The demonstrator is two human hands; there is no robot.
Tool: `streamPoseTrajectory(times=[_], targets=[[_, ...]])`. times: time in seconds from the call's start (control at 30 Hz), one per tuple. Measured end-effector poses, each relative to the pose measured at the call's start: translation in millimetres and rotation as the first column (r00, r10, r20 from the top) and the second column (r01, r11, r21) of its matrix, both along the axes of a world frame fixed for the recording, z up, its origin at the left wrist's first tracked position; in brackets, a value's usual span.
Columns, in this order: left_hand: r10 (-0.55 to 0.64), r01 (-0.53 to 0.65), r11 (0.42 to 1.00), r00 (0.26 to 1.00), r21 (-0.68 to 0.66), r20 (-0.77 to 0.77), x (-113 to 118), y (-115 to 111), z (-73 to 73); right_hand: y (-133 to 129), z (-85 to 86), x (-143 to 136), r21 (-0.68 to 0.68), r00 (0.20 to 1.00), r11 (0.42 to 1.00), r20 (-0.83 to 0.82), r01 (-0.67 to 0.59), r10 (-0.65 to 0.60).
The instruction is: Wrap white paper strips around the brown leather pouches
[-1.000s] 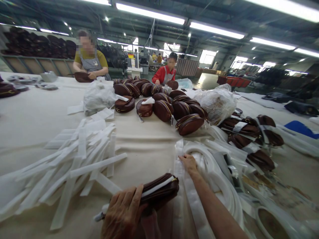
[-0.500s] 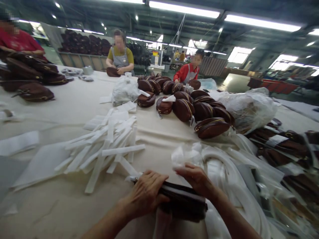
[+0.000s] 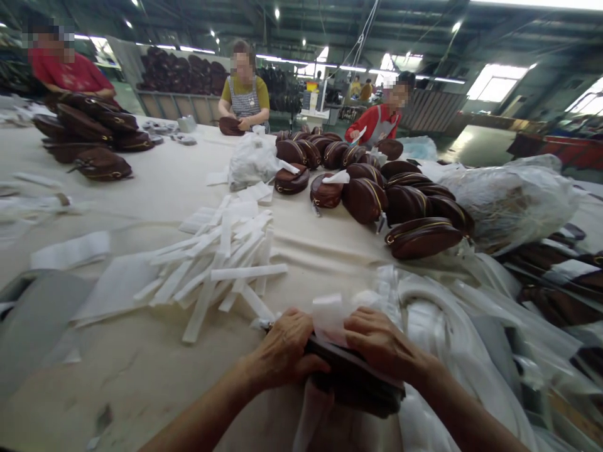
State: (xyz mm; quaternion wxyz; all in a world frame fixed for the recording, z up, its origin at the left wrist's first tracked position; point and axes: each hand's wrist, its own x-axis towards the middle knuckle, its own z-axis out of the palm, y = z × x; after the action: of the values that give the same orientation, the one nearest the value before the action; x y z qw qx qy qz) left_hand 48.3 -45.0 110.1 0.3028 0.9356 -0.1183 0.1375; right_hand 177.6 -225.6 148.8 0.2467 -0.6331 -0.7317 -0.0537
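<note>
A dark brown bag (image 3: 362, 383) lies on its side at the table's near edge. My left hand (image 3: 287, 342) grips its left end, thumb on the near side and fingers over the top. At the bag's upper edge, my right hand (image 3: 377, 339) has its fingers closed on a translucent white strip (image 3: 328, 314), which stands up between the two hands. Another strip (image 3: 311, 411) hangs below the bag near my left thumb. A small wrapped zipper pull (image 3: 260, 323) sticks out beyond my left fingers.
Loose white strips (image 3: 221, 257) are spread ahead on the left. Brown round bags (image 3: 365, 201) are grouped farther back, beside crumpled plastic (image 3: 513, 198). A coil of white material (image 3: 443, 333) lies right of my hands. Three people work across the table (image 3: 179, 154).
My right hand has come down onto the bag's upper edge with the white strip, which was blurred and higher before. The camera view has turned slightly left.
</note>
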Motion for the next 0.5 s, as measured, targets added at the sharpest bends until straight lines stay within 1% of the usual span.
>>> streamPoseTrajectory(times=[0.13, 0.23, 0.3, 0.4, 0.47, 0.5], targets=[[-0.075, 0.075, 0.997, 0.997, -0.015, 0.030, 2, 1, 1.0, 1, 4.0, 2, -0.091, 0.993, 0.995, 0.108, -0.030, 0.040], [-0.103, 0.103, 0.995, 0.994, 0.019, 0.031, 1, 2, 1.5, 0, -2.2, 9, -0.108, 0.993, 0.994, 0.113, -0.013, 0.026], [-0.116, 0.113, 0.992, 0.991, 0.048, 0.068, 0, 3, 0.0, -1, -8.9, 14, -0.108, 0.995, 0.994, 0.099, -0.012, 0.023], [-0.106, 0.098, 0.994, 0.980, 0.056, 0.169, -2, 2, -1.6, -1, -18.2, 20, -0.113, 0.998, 0.994, 0.057, -0.009, 0.016], [-0.095, 0.085, 0.995, 0.975, 0.056, 0.199, -4, 1, 1.3, 0, -23.4, 22, -0.126, 1.000, 0.992, -0.012, -0.011, 0.010], [-0.097, 0.088, 0.995, 0.975, 0.055, 0.198, -4, 1, 4.4, 1, -25.8, 22, -0.138, 0.997, 0.990, -0.073, -0.014, 0.004]])
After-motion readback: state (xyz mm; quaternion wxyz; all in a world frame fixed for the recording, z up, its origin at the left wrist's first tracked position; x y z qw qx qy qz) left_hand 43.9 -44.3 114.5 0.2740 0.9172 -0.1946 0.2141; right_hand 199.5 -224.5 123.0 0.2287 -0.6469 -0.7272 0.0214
